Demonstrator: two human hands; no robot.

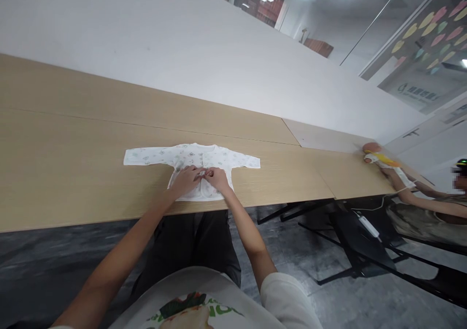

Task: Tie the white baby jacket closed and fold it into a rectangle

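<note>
A small white baby shirt (193, 155) with a faint print lies spread on the wooden table (91, 183), both sleeves stretched out to the sides and the neckline away from me. My left hand (187, 179) rests on the middle of its front, fingertips pinched at the centre opening. From the other side my right hand (216, 177) pinches the same opening, its fingertips almost meeting those of the left. Whatever small fastening lies between the fingers is hidden.
A white wall (182, 52) runs along the table's far edge. To the right, a co-worker (426, 217) reaches over the table to a doll (383, 161) in yellow and white. Black folding chairs (357, 241) stand there, one bearing a white power strip (368, 226).
</note>
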